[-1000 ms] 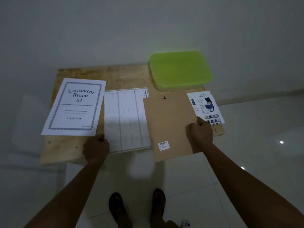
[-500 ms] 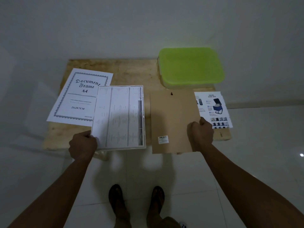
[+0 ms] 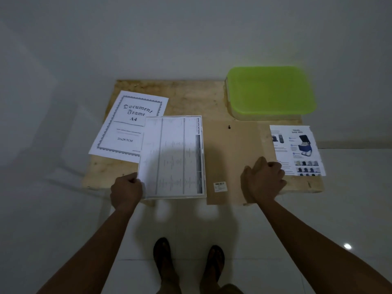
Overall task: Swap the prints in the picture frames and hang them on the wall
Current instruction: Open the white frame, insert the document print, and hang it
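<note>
Brown backing board (image 3: 231, 158) held flat on the bench (image 3: 191, 96) by my right hand (image 3: 263, 181), its grip curled round the edge, while my left hand (image 3: 127, 188) pinches the frame (image 3: 174, 155) by its corner, side by side for refitting.

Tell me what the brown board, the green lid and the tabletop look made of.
Brown board: likely fibreboard or hardboard; matte, uniform tan, thin, flat.
Green lid: plastic; smooth, bright lime, rounded moulded corners.
Tabletop: probably bare plywood; pale, blotchy grain, chipped edges.
</note>
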{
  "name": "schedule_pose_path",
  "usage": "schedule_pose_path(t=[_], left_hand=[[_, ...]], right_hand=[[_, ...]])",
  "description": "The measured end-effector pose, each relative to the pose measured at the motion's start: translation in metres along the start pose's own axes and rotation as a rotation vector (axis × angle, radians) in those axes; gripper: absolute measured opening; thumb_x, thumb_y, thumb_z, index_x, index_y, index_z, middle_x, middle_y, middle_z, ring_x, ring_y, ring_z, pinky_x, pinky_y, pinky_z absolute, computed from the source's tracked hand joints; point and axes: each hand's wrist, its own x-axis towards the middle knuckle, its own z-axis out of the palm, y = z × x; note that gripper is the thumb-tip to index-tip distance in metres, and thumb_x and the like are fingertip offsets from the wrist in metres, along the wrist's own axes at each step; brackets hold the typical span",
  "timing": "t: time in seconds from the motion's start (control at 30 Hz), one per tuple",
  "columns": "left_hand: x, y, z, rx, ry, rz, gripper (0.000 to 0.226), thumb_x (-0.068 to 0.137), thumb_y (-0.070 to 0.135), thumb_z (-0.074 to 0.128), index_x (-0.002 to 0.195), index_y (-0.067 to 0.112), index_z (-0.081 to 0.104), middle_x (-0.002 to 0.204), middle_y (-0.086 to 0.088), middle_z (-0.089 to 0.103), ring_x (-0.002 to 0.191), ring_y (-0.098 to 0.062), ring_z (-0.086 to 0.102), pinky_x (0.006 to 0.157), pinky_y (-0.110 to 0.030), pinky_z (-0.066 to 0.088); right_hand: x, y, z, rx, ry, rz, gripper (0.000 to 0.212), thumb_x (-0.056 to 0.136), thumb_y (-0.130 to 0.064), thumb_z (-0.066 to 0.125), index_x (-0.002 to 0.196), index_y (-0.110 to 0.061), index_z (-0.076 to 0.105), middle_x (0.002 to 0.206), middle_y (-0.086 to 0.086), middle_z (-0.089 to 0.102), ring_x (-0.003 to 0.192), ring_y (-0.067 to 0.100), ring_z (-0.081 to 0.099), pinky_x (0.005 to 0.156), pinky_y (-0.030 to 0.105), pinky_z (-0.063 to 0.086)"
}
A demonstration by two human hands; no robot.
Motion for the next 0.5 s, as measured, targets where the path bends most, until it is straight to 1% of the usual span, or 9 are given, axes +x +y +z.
schedule_pose_path(t=[0.07, 0.13, 0.23, 0.3, 0.37, 0.43, 0.5], left_hand=[[0.001, 0.0, -0.005, -0.023, -0.023, 0.015, 0.033, 0.09, 0.016, 0.06, 0.12, 0.02, 0.072, 0.119, -0.011, 0.071, 0.106, -0.034, 0.064, 0.089, -0.037, 0.048], [0.007, 0.0, -0.013, -0.08, -0.05, 0.02, 0.032, 0.088, 0.02, 0.064, 0.119, 0.02, 0.072, 0.113, -0.009, 0.072, 0.104, -0.031, 0.064, 0.088, -0.035, 0.049], [0.025, -0.001, -0.03, -0.152, -0.038, -0.003, 0.034, 0.085, 0.025, 0.066, 0.118, 0.023, 0.072, 0.109, -0.007, 0.073, 0.104, -0.03, 0.065, 0.093, -0.038, 0.051], [0.046, 0.0, -0.044, -0.145, 0.011, -0.018, 0.037, 0.084, 0.025, 0.066, 0.121, 0.024, 0.071, 0.113, -0.007, 0.072, 0.106, -0.03, 0.064, 0.094, -0.038, 0.05], [0.075, 0.0, -0.056, -0.109, 0.063, 0.017, 0.04, 0.084, 0.027, 0.067, 0.124, 0.022, 0.07, 0.12, -0.008, 0.069, 0.112, -0.031, 0.062, 0.098, -0.039, 0.048], [0.11, -0.003, -0.063, -0.047, 0.101, 0.101, 0.043, 0.083, 0.031, 0.07, 0.125, 0.02, 0.069, 0.125, -0.013, 0.066, 0.117, -0.034, 0.059, 0.1, -0.042, 0.047], [0.14, -0.009, -0.064, 0.01, 0.106, 0.135, 0.051, 0.082, 0.037, 0.072, 0.13, 0.019, 0.064, 0.132, -0.017, 0.059, 0.121, -0.036, 0.055, 0.1, -0.048, 0.047]], right_hand=[[-0.007, -0.017, -0.004, 0.067, 0.0, -0.057, 0.035, 0.085, -0.041, 0.068, 0.111, -0.019, 0.059, 0.118, 0.015, 0.049, 0.11, 0.038, 0.047, 0.09, 0.049, 0.041], [-0.016, -0.042, -0.005, 0.139, -0.036, -0.168, 0.041, 0.086, -0.041, 0.07, 0.122, -0.021, 0.063, 0.123, 0.015, 0.051, 0.113, 0.037, 0.048, 0.091, 0.048, 0.041], [-0.031, -0.09, 0.003, 0.204, -0.135, -0.335, 0.043, 0.087, -0.046, 0.07, 0.125, -0.025, 0.066, 0.126, 0.011, 0.054, 0.116, 0.034, 0.047, 0.092, 0.044, 0.041], [-0.044, -0.126, 0.013, 0.202, -0.148, -0.443, 0.046, 0.084, -0.049, 0.072, 0.124, -0.026, 0.067, 0.124, 0.009, 0.057, 0.116, 0.032, 0.049, 0.09, 0.043, 0.042], [-0.056, -0.158, 0.024, 0.184, -0.149, -0.521, 0.051, 0.082, -0.052, 0.074, 0.125, -0.026, 0.066, 0.126, 0.007, 0.058, 0.119, 0.032, 0.05, 0.092, 0.044, 0.043], [-0.065, -0.184, 0.037, 0.127, -0.175, -0.559, 0.058, 0.082, -0.055, 0.072, 0.131, -0.028, 0.062, 0.135, 0.006, 0.054, 0.129, 0.032, 0.045, 0.098, 0.047, 0.041], [-0.073, -0.203, 0.051, 0.061, -0.234, -0.567, 0.066, 0.084, -0.06, 0.067, 0.14, -0.028, 0.054, 0.147, 0.007, 0.045, 0.137, 0.032, 0.037, 0.104, 0.049, 0.037]])
